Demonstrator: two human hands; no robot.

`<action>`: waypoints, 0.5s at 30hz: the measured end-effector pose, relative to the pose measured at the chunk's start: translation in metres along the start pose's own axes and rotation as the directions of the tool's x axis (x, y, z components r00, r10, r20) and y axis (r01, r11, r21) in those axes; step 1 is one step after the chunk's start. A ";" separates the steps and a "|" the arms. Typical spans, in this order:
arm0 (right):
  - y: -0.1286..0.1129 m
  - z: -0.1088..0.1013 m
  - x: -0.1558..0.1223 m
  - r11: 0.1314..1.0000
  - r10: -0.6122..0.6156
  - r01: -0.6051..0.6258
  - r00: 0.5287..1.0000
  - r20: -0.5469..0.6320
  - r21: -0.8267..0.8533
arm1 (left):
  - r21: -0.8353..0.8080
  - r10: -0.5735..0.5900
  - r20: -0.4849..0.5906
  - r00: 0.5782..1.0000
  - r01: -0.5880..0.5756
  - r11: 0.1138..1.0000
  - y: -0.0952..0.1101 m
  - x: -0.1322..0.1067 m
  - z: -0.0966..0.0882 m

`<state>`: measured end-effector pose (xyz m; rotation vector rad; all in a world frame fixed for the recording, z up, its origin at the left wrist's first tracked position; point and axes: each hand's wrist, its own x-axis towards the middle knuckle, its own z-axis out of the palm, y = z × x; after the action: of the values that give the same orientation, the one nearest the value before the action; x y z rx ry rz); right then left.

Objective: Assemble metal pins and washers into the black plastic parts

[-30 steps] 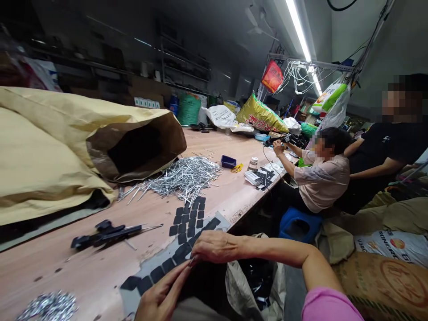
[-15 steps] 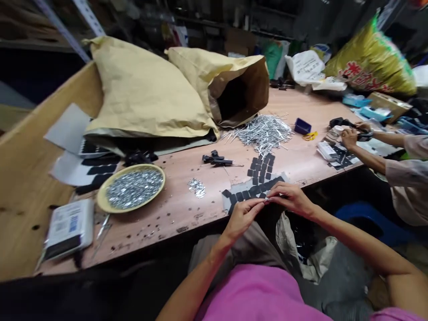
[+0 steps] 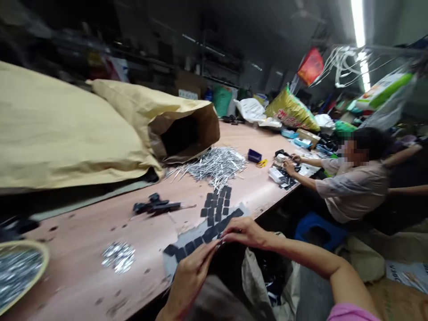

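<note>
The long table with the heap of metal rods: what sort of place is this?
Probably a small hand-assembly workshop: thin metal rods lie heaped on the table, small dark pieces are set out in rows, and another person sits with both hands among things further along.

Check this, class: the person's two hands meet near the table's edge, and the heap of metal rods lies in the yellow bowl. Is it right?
No, not in the yellow bowl: the head view shows the heap of metal rods on the table, by the open paper bag. The left hand and right hand do meet near the table's edge.
</note>
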<state>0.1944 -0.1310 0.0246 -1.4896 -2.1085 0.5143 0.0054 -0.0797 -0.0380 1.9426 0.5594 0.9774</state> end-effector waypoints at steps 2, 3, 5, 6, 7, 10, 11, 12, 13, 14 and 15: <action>0.000 0.004 -0.002 0.995 0.023 -0.021 1.000 0.021 -0.098 | 0.039 0.067 -0.011 0.998 -0.066 0.997 -0.007 -0.001 0.001; 0.000 0.005 -0.002 0.989 0.018 -0.012 0.999 0.039 -0.147 | 0.049 0.088 -0.014 0.996 -0.087 0.995 -0.009 -0.001 0.002; -0.003 0.008 -0.003 0.971 -0.016 0.032 0.997 0.072 -0.237 | 0.059 0.107 -0.019 0.994 -0.105 0.993 -0.009 -0.002 0.002; -0.004 0.010 -0.003 0.959 -0.042 0.063 0.996 0.082 -0.276 | 0.060 0.106 -0.020 0.994 -0.105 0.993 -0.008 -0.003 0.002; -0.005 0.012 -0.003 0.946 -0.070 0.092 0.994 0.083 -0.311 | 0.060 0.100 -0.020 0.995 -0.099 0.993 -0.005 -0.004 0.001; -0.003 0.018 0.000 0.919 -0.119 0.120 0.993 0.027 -0.375 | 0.056 0.044 -0.009 0.999 -0.044 0.997 0.004 -0.005 0.002; -0.002 0.019 0.002 0.921 -0.115 0.108 0.993 0.002 -0.374 | 0.051 0.015 -0.002 1.000 -0.015 0.999 0.007 -0.005 0.002; 0.001 0.019 0.004 0.929 -0.108 0.094 0.994 -0.019 -0.357 | 0.041 -0.011 0.000 1.000 0.011 0.999 0.008 -0.004 0.003; 0.003 0.019 0.007 0.943 -0.083 0.069 0.996 -0.030 -0.325 | 0.027 -0.039 -0.003 0.999 0.039 0.999 0.009 -0.002 0.004; 0.005 0.017 0.010 0.961 -0.048 0.034 0.998 -0.044 -0.275 | 0.007 -0.072 -0.015 0.997 0.072 0.997 0.010 0.000 0.004; 0.006 0.014 0.012 0.977 -0.009 -0.004 0.998 -0.059 -0.214 | -0.020 -0.109 -0.032 0.993 0.109 0.994 0.010 0.002 0.004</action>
<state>0.1871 -0.1178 0.0121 -1.5975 -2.1740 0.2440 0.0094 -0.0855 -0.0303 1.8622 0.6659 0.9437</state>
